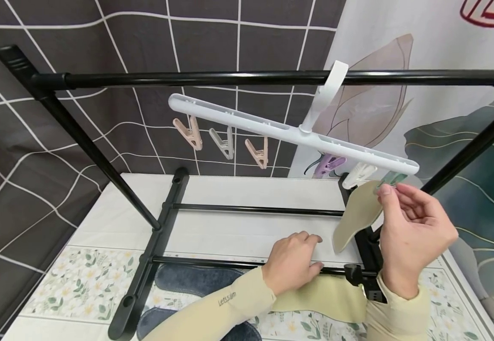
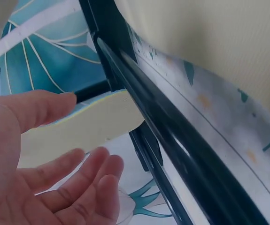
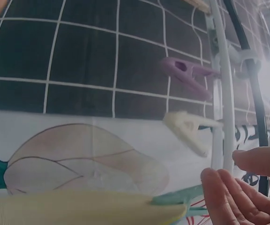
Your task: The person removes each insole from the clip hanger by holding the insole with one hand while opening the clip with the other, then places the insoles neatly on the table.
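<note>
A beige insole (image 1: 357, 215) hangs from a green clothespin (image 1: 392, 178) at the right end of a white clip hanger (image 1: 247, 124). My right hand (image 1: 417, 232) is up beside that clothespin. In the right wrist view, its thumb and fingertips stand apart next to the green clothespin (image 3: 177, 195), which bites the insole's edge (image 3: 88, 206). My left hand (image 1: 291, 260) is lower down, over the rack's front lower bar (image 1: 212, 262), its fingers loosely bent around nothing. The hanging insole (image 2: 88, 124) shows beyond it in the left wrist view. A second beige insole (image 1: 323, 298) lies below the left hand.
The hanger hooks over the black rack's top bar (image 1: 187, 79). Pink, grey, purple (image 1: 329, 166) and white (image 1: 359, 174) clothespins dangle from it. Dark blue insoles (image 1: 195, 278) lie on the floral surface at the front. A dark grid-patterned curtain (image 1: 144, 47) stands behind.
</note>
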`<state>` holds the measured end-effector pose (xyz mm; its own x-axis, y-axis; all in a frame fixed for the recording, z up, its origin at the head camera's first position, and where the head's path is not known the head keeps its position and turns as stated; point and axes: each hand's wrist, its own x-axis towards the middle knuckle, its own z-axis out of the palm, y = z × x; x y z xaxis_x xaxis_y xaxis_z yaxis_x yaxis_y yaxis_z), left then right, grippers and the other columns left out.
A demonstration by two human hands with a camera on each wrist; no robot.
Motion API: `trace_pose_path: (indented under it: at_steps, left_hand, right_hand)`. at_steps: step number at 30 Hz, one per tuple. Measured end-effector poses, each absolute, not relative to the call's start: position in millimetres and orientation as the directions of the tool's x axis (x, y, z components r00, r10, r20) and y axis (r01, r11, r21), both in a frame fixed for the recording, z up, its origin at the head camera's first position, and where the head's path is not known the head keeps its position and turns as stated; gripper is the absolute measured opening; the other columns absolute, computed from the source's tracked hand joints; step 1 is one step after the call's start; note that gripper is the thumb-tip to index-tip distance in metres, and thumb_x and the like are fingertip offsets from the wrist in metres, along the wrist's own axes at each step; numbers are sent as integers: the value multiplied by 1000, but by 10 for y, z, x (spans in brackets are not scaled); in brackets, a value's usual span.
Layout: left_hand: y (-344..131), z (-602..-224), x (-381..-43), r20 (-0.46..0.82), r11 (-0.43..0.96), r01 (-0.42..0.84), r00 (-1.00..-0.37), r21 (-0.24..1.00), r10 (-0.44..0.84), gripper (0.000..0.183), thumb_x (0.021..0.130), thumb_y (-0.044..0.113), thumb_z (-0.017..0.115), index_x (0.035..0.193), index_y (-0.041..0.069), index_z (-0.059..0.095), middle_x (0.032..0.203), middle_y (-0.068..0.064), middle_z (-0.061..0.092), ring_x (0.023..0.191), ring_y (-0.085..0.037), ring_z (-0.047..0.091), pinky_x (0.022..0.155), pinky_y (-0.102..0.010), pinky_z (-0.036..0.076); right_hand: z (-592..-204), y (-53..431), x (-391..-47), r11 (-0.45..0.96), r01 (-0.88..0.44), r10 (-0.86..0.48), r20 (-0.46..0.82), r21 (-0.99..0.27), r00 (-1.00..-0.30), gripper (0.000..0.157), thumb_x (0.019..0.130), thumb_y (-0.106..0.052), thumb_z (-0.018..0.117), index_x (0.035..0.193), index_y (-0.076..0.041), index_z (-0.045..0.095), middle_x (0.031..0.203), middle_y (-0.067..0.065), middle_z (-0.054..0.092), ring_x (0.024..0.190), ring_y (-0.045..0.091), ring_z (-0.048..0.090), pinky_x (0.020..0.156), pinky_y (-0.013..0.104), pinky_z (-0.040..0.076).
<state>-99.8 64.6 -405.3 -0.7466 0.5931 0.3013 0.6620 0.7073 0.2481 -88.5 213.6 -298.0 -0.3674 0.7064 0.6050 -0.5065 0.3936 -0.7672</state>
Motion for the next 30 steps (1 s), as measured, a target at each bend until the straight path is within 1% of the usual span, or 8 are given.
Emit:
trace_pose_path:
  at_steps: [3, 7, 11, 15, 18, 21, 25, 30]
  left_hand:
    - [667, -4037, -1043, 306, 711, 648, -760, 275, 574, 49, 78, 41, 69, 119, 16, 59, 99, 5, 62, 84, -8, 59, 62, -22, 49]
    - [704, -4022, -1097, 312, 713, 635, -770, 298, 556, 56, 79, 45, 68, 125, 16, 54, 107, 3, 60, 92, -11, 59, 66, -24, 51]
    - [751, -4010, -1146, 309, 716, 619, -784, 322, 539, 61, 80, 48, 66, 129, 16, 50, 116, 2, 58, 101, -12, 58, 72, -27, 52]
    - [804, -3992, -1204, 311, 716, 606, -794, 347, 521, 67, 80, 52, 65, 133, 16, 47, 120, 1, 56, 102, -13, 57, 74, -27, 51]
    - [846, -3977, -1244, 310, 714, 595, -803, 369, 509, 70, 79, 54, 64, 135, 16, 44, 120, 1, 55, 101, -13, 58, 74, -27, 51]
    - [878, -3964, -1267, 298, 715, 583, -813, 387, 501, 71, 80, 54, 64, 136, 16, 43, 121, 1, 54, 102, -13, 57, 75, -28, 51]
    - [894, -3965, -1285, 290, 717, 573, -819, 396, 494, 72, 80, 53, 64, 136, 15, 43, 123, 1, 54, 104, -13, 57, 76, -28, 51]
    - [880, -3993, -1301, 276, 724, 561, -828, 401, 489, 72, 80, 53, 64, 137, 14, 42, 124, 0, 54, 106, -13, 55, 78, -27, 50]
  right_hand:
    - [-3006, 2185, -910, 408, -492, 720, 602, -769, -345, 18, 71, -1, 76, 86, 7, 70, 74, 9, 68, 63, 10, 64, 59, 13, 49]
    - [-3080, 2292, -955, 493, -453, 690, 651, -743, -316, 22, 74, -7, 75, 93, 2, 70, 82, 12, 68, 73, 16, 65, 62, 15, 51]
    - [-3111, 2362, -979, 532, -404, 684, 659, -744, -313, 26, 76, -14, 75, 100, -3, 70, 88, 10, 65, 80, 19, 62, 68, 18, 52]
    - [-3053, 2365, -995, 500, -329, 709, 597, -801, -376, 32, 76, -16, 76, 105, -8, 68, 95, 4, 63, 87, 16, 59, 77, 20, 51]
    - [-2975, 2353, -1013, 504, -275, 692, 574, -819, -438, 37, 76, -17, 75, 111, -10, 66, 104, 5, 63, 93, 15, 59, 85, 21, 49]
    - [-2949, 2398, -1089, 481, -260, 682, 544, -837, -489, 41, 76, -18, 75, 115, -12, 64, 109, 6, 64, 97, 14, 61, 88, 22, 47]
    - [-2954, 2467, -1224, 418, -250, 681, 483, -874, -551, 46, 75, -17, 77, 118, -13, 63, 112, 8, 64, 98, 13, 62, 89, 22, 47]
    - [-2948, 2473, -1320, 427, -217, 658, 466, -878, -592, 44, 76, -19, 76, 119, -13, 63, 111, 7, 65, 95, 9, 63, 86, 20, 48]
